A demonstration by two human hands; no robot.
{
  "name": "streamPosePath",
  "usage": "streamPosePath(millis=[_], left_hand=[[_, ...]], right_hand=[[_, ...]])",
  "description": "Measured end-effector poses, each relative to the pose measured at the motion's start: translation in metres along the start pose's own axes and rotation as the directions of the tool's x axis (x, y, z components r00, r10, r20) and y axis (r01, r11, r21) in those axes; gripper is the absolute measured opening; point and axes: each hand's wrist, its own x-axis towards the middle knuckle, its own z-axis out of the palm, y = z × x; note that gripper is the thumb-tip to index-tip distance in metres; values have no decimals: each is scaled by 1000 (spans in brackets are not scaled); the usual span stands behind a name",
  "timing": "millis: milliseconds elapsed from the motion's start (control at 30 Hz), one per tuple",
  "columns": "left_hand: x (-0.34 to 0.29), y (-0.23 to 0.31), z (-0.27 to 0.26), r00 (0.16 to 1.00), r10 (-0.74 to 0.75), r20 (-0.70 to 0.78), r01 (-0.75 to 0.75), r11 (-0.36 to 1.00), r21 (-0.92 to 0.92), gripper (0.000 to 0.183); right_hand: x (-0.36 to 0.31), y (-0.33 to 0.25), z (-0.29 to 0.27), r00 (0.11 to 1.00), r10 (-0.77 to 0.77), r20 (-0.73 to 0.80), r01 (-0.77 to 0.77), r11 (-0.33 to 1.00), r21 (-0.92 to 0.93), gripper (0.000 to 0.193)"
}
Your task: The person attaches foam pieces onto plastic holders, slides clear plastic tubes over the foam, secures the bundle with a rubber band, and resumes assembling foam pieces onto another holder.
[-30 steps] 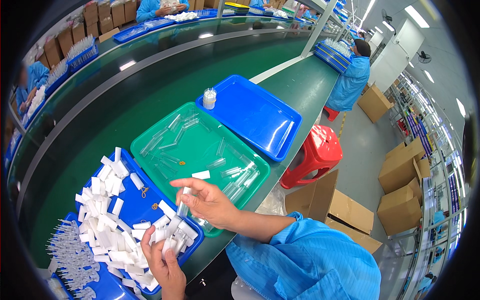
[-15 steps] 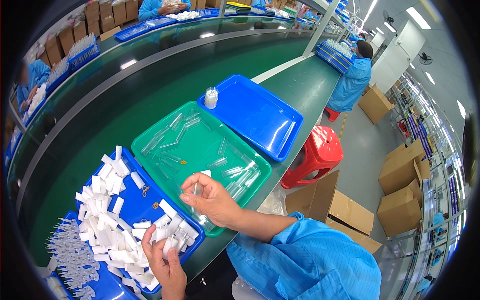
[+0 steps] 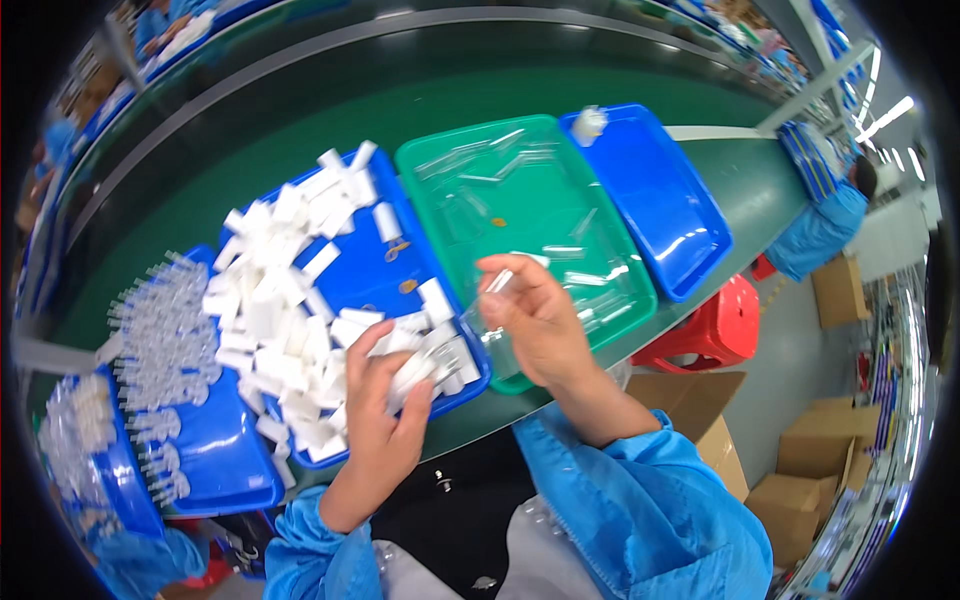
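Observation:
My left hand [image 3: 382,415] is curled round a white tubular piece [image 3: 408,383] at the near right corner of a blue tray [image 3: 352,262]. Clear parts lie close against its fingertips, and blur hides their exact shape. That tray holds a heap of white pieces [image 3: 262,305] and a few small tan rings [image 3: 408,286]. To the right, my right hand [image 3: 540,325] pinches a short clear tube [image 3: 500,281] between thumb and fingers. It is above the near left edge of a green tray [image 3: 560,235], where several clear tubes [image 3: 505,160] lie scattered.
Beyond the green tray, another blue tray [image 3: 665,215] has a small bundle [image 3: 590,125] at its far corner. At left, a blue tray [image 3: 235,455] carries many clear spiky parts [image 3: 165,340]. A red stool [image 3: 715,325] and cardboard boxes [image 3: 830,440] stand at right. A co-worker [image 3: 825,220] sits farther along.
The view has swung left, so trays and hands appear farther right and more of the left-hand trays shows. Both hands keep their grips, and the left forearm has come into view.

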Motion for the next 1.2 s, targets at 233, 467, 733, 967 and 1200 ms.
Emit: streamPosePath(millis=[233,467,733,967,1200], left_hand=[[-4,0,-2,998,-59,1,59,996,-68,23],[-5,-1,-3,996,-80,31,82,994,-67,22],[-3,4,-3,992,-101,74,108,990,-94,23],[-3,3,-3,994,-95,55,101,988,-118,22],[-4,1,-3,994,-90,57,97,984,-149,19]], right_hand=[[-1,1,9,999,16,40,-15,1000,-23,35],[-2,1,13,999,21,49,-16,995,-97,37],[-9,0,19,971,-197,133,229,928,-296,34],[-14,-3,20,942,-255,216,334,763,-553,31],[-9,1,20,985,-105,136,137,958,-251,28]])
